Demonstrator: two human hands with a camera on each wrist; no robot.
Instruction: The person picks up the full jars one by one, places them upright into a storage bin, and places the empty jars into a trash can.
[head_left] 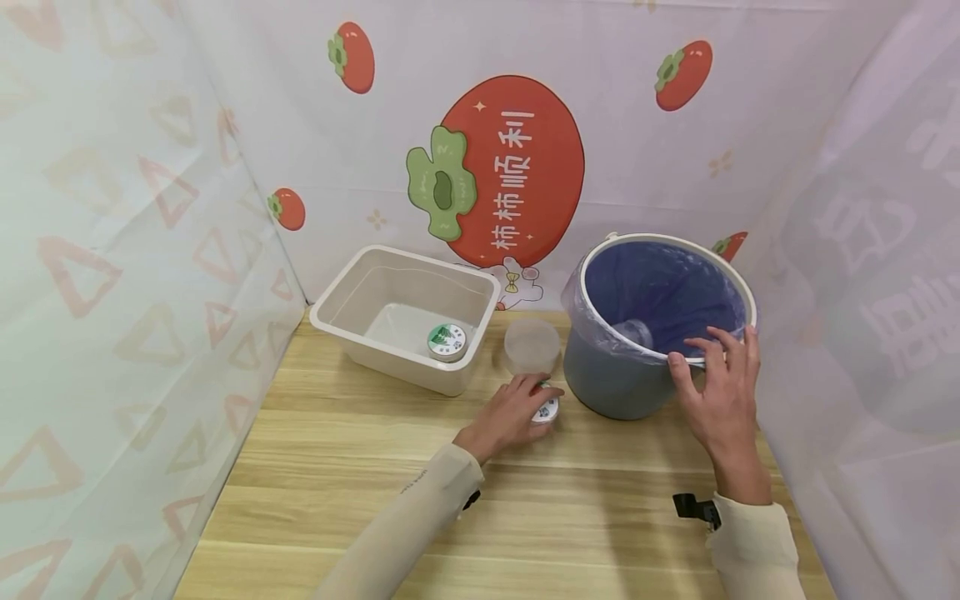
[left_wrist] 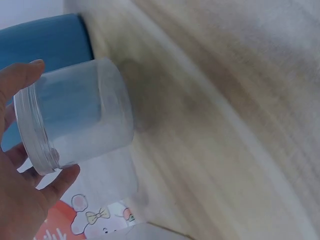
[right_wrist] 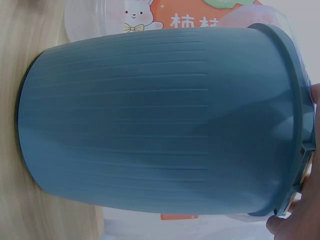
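My left hand [head_left: 512,418] curls from above round the top of a clear plastic jar [left_wrist: 82,112]. A white, printed round top [head_left: 546,410] shows beside the fingers in the head view. The jar stands on the wooden table in front of a second clear jar [head_left: 532,348]. My right hand [head_left: 723,396] grips the near right rim of a blue-grey trash bin [head_left: 626,379], which is lined with a translucent bag. A clear plastic container [head_left: 634,333] lies inside the bin. The right wrist view shows the bin's ribbed side [right_wrist: 150,120] and my fingertips at its rim.
A beige plastic basin [head_left: 390,354] stands at the back left, holding a round item [head_left: 447,342] with a green-and-white printed top. Behind everything hangs a white cloth [head_left: 630,158] with persimmon prints, and cloth walls enclose both sides of the table [head_left: 315,475].
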